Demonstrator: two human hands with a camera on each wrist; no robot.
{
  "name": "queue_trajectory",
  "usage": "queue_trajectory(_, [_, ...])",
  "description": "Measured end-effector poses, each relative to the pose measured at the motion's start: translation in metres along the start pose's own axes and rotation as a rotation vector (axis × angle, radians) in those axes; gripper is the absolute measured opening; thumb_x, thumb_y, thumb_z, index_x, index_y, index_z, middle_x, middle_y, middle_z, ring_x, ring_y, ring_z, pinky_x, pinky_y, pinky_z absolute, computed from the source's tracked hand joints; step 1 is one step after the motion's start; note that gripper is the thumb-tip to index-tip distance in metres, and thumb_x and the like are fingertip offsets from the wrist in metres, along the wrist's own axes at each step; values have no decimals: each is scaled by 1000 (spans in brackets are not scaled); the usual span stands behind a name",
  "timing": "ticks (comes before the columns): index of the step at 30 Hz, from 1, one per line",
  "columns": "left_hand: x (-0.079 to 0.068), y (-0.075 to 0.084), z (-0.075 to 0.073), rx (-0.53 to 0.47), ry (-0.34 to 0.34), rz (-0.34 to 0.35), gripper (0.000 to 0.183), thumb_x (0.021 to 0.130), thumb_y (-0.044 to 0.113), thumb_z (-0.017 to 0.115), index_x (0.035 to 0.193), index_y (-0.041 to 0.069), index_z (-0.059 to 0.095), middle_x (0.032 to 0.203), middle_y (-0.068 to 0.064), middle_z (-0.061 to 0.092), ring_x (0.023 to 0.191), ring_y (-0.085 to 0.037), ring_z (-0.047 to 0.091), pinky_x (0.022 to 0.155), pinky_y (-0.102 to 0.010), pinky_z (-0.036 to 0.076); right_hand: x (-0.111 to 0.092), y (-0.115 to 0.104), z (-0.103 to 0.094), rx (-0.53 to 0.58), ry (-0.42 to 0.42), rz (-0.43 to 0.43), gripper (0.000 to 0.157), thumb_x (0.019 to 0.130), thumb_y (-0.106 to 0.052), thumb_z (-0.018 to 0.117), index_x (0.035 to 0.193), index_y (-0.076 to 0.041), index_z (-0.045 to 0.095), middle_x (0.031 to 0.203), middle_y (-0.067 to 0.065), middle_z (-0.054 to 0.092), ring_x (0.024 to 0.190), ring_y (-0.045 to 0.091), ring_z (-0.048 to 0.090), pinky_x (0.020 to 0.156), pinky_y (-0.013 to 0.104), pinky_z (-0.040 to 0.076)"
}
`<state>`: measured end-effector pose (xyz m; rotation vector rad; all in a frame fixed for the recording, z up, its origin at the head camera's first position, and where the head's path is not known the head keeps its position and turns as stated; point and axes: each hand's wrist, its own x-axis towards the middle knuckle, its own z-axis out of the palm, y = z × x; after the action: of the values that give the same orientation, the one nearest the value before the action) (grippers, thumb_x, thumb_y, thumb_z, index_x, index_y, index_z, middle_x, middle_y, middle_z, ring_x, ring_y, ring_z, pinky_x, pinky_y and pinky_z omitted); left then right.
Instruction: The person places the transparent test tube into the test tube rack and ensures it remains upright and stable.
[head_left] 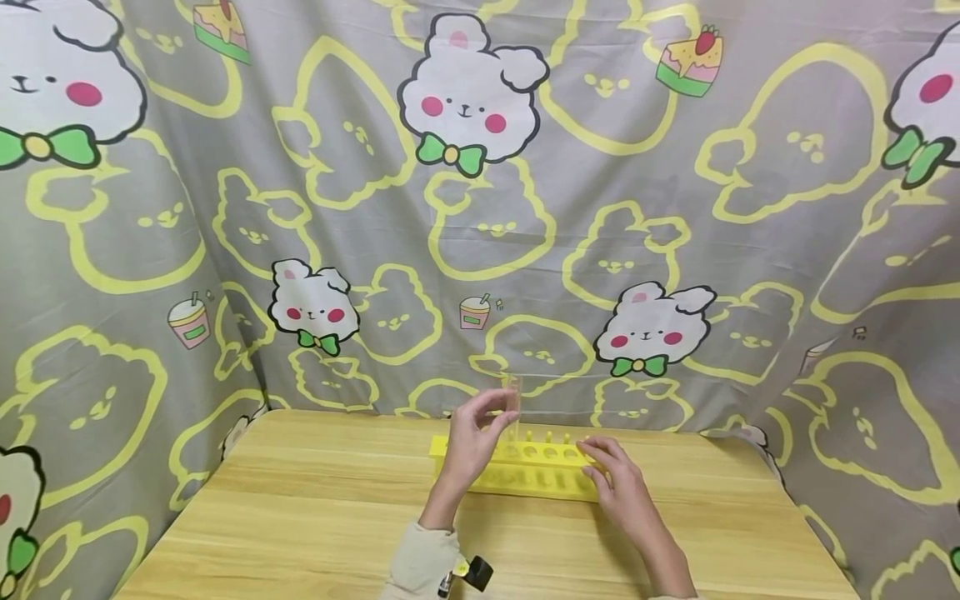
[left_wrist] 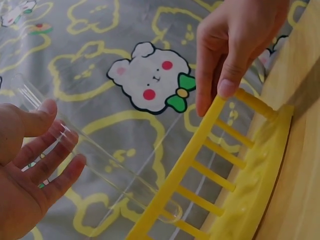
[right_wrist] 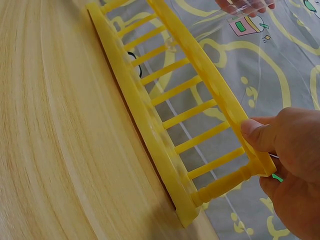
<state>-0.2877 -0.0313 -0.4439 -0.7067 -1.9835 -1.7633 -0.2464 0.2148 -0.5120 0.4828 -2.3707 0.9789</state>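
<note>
A yellow test tube rack stands upright on the wooden table, a row of round holes along its top plate. My left hand pinches a clear glass test tube near its upper part, between thumb and fingers. In the left wrist view the tube's rounded lower end has passed through the top plate, above the rack's base. At the rack's right end, my right hand grips the top plate, its thumb on one side and fingers on the other, as the right wrist view shows.
The wood-grain table surrounds the rack. Behind and at both sides hangs a grey curtain with rabbit prints, close to the table's back edge. A small black device sits by the left sleeve.
</note>
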Motion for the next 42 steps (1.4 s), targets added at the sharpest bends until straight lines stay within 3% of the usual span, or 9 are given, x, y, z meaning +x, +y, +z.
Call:
queue_trajectory(12, [-5,-11,3,-45,30,23,27,90,-3,75,116,-1,72,108,-15,74,99,-35,72,83,-42,62,0,2,2,-23,2,-7,39,87,12,74,124,4,70,125,15,63,115,35,64,92,48,56])
queue_trajectory(20, [-6,-13,1,-25,19,-3,24,91,4,76,115,6,74,107,-8,75,99,-28,73,82,-33,61,1,1,0,8,-36,39,38,90,10,72,127,4,68,128,17,62,119,36,62,95,48,55])
queue_trajectory(35, [-7,-17,0,-31,-2,-46,23,93,6,75,116,7,74,108,-7,75,101,-29,72,83,-41,61,1,2,0,1,-44,44,37,90,10,71,127,4,68,130,18,61,121,38,61,95,49,55])
queue_trajectory(42, [-7,-20,0,-9,-9,-48,23,93,8,75,116,6,74,106,-9,75,98,-29,72,81,-36,62,1,1,0,2,-36,39,38,90,11,71,127,4,68,129,16,62,120,36,62,95,48,55])
